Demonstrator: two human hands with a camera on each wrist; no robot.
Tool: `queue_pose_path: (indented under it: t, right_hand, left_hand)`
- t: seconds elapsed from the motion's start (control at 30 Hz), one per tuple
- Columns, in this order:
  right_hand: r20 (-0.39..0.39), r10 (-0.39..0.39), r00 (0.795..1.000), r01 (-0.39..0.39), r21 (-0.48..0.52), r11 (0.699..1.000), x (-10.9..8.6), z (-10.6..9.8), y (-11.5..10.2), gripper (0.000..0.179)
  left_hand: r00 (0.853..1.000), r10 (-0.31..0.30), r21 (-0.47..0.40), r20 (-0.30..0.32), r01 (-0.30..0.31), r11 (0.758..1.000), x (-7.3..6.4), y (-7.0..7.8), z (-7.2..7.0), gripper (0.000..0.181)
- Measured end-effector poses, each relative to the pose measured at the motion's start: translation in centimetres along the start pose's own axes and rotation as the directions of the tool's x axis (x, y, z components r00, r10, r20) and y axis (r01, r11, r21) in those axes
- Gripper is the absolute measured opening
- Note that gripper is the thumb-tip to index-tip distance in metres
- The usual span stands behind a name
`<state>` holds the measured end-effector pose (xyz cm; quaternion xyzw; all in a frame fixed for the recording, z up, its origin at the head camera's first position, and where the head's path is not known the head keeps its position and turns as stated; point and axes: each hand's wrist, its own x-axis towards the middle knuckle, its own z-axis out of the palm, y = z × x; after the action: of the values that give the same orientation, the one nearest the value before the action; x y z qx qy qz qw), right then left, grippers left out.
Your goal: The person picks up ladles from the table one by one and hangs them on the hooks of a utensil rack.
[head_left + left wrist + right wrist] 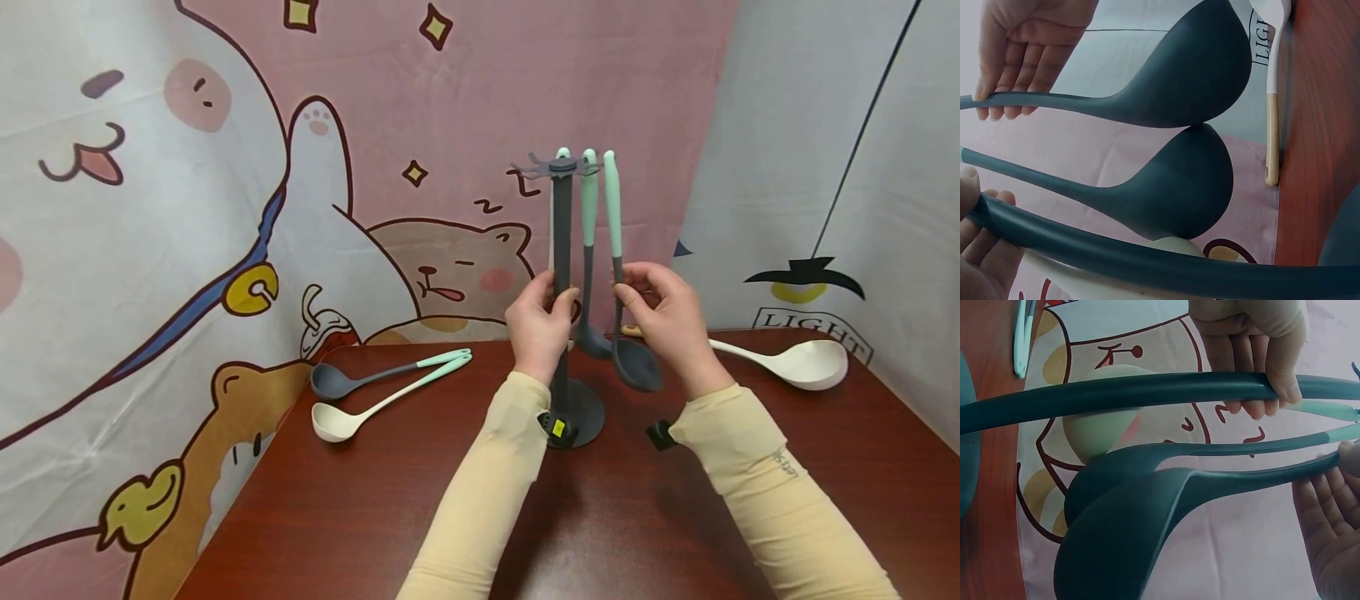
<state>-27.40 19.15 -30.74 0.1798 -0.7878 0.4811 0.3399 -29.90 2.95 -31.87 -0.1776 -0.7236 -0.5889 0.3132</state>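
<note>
My left hand [538,325] grips the grey pole of an upright utensil rack [562,242], whose top spreads into hooks. My right hand [667,317] pinches the dark neck of a ladle [637,365] with a mint handle. That handle's upper end is right at the rack's hooks. Between the pole and this ladle hangs a second dark ladle [588,200]; the two bowls nearly meet in the left wrist view. Behind the pole, a pale utensil [1100,431] hangs, mostly hidden in the head view.
On the table's left lie a dark ladle [333,382] and a white ladle [335,423], both mint-handled. A white ladle [810,365] with a wooden handle lies at the right, partly behind my right hand. The rack's round base [588,412] stands on the brown table [360,517]; a printed cloth hangs behind.
</note>
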Motion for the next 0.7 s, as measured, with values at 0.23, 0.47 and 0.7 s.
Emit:
queue_pose_path:
  t: [0.23,0.47,0.7]
  right_hand:
    - [-0.009,-0.033,0.999,0.033,-0.025,0.999,0.0,0.31,-0.12,0.018]
    - [-0.01,-0.07,0.997,0.07,-0.051,0.996,0.13,0.63,-0.11,0.017]
    - [-0.006,-0.094,0.996,0.094,-0.079,0.992,0.26,0.74,-0.13,0.015]
  left_hand:
    - [1.0,-0.019,-0.029,0.001,0.019,0.999,0.0,0.0,0.09,0.015]
    - [1.0,-0.001,0.002,-0.003,0.001,1.0,-0.03,0.01,0.05,0.019]
    - [1.0,0.011,0.021,-0.014,-0.011,1.0,0.03,-0.07,0.09,0.019]
